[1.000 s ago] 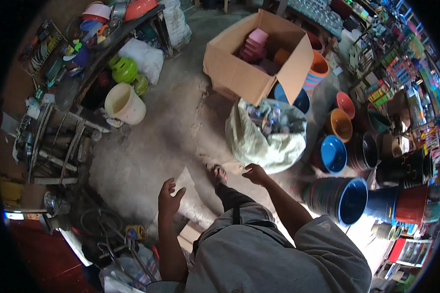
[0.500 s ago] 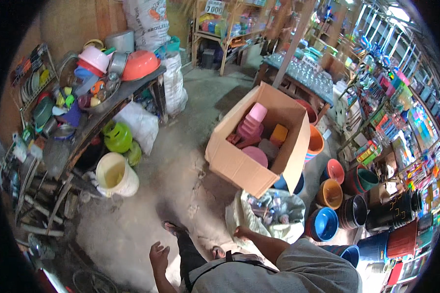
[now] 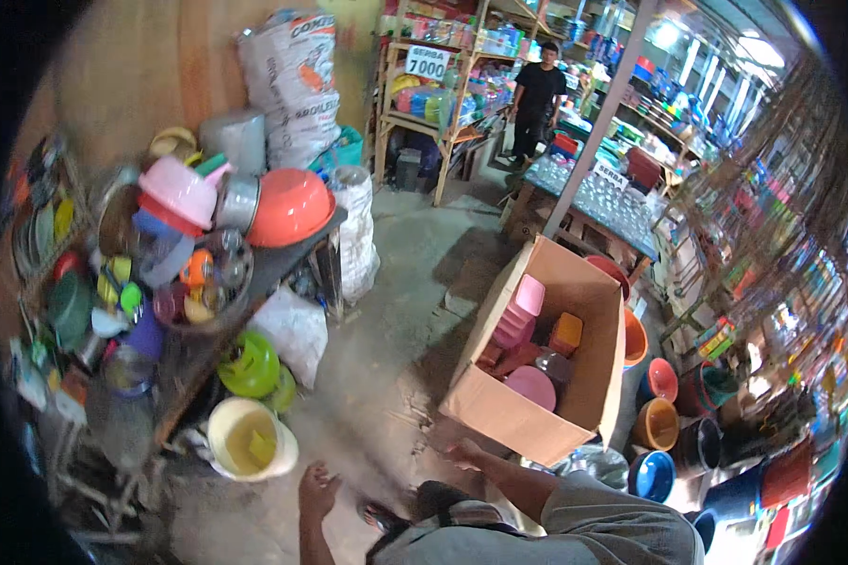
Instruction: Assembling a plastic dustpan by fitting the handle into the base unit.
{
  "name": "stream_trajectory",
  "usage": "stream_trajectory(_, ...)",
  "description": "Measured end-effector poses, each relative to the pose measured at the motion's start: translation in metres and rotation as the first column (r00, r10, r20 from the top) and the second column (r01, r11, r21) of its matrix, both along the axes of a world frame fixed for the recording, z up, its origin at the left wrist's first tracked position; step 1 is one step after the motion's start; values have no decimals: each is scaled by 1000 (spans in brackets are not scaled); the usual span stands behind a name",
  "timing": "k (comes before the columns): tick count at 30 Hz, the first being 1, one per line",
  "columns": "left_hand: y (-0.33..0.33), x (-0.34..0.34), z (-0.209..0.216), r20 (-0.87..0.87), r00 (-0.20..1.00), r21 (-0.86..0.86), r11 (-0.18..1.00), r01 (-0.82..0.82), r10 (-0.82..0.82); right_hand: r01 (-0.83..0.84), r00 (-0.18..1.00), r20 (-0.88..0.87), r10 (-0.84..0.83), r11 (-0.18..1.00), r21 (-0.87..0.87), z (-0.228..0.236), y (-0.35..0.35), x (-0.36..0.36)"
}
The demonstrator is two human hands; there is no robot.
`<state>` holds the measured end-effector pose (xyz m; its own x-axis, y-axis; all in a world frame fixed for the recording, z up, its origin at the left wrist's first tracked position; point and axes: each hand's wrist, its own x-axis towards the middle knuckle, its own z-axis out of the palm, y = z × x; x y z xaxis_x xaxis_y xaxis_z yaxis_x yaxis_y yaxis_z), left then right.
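Over the floor, my left hand (image 3: 320, 490) hangs empty with its fingers loosely curled and apart. Nearest to it is a cream bucket (image 3: 226, 419) with something yellow inside. My right hand (image 3: 464, 455) is held out in front of my body, its fingers loosely spread and nothing visible in them. Just beyond that hand stands a big open cardboard box (image 3: 513, 421). Inside the box lie pink plastic containers (image 3: 518, 315), an orange container (image 3: 565, 333) and a round pink piece (image 3: 530, 387). Neither hand touches the box or the bucket.
At left, a dark table (image 3: 283, 254) carries basins and pots, including a red basin (image 3: 290, 207). Green gas cylinders (image 3: 250, 363) stand below it. Glassware covers a table (image 3: 589, 200) behind the box. Buckets (image 3: 652, 476) line the right. A person (image 3: 537, 102) stands far back.
I have moved forward, so the bucket, left table and box sit lower in view. My right hand now shows in front of the box's near side. A person in black is now visible at the back.
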<state>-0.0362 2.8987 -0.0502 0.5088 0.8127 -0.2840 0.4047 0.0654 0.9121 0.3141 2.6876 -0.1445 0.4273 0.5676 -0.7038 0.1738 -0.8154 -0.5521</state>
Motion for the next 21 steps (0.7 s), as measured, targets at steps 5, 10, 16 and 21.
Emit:
stream_trajectory(5,68,48,-45,-61,988,-96,986,139,-145,-34,999,18,33,993,114,-22,109,6)
stream_trajectory(10,124,132,-71,-28,931,-31,931,364,-365,-59,998,19,56,983,173,-37,126,29)
stream_trajectory(16,201,265,30,-181,785,-74,804,590,-593,19,999,32,-23,993,118,12,174,97)
stream_trajectory(21,260,362,6,-98,810,-138,814,564,-578,35,984,153,-88,947,318,18,169,162)
